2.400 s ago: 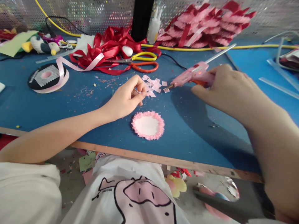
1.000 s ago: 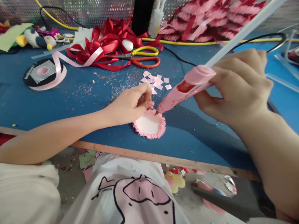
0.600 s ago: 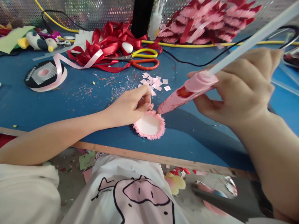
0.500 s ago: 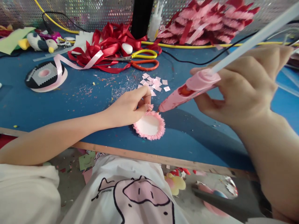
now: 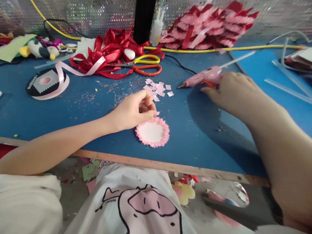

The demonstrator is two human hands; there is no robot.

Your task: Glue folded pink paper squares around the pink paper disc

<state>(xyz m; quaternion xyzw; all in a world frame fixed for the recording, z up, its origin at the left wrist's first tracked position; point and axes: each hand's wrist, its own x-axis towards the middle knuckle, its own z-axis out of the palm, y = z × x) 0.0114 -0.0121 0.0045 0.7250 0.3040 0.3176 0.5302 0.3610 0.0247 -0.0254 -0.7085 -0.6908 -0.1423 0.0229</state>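
A white oval disc edged with fluffy pink trim lies flat near the table's front. Just above its far rim, my left hand pinches the loose end of the pink trim between thumb and fingertips. Farther right and back, my right hand is wrapped round the handle of a pink hot glue gun, its fingers partly hidden. The gun is low at the tabletop, nozzle pointing left, with a clear glue stick out of its back. Small pale pink ribbon squares lie between the hands.
Yellow-and-orange-handled scissors rest by a heap of red ribbon. A ribbon spool lies left. Pink fringed pieces are stacked at the back behind a yellow cable. Glue sticks lie right.
My right hand has carried the hot glue gun away from the disc, back and down to the tabletop. My left hand has stayed at the trim.
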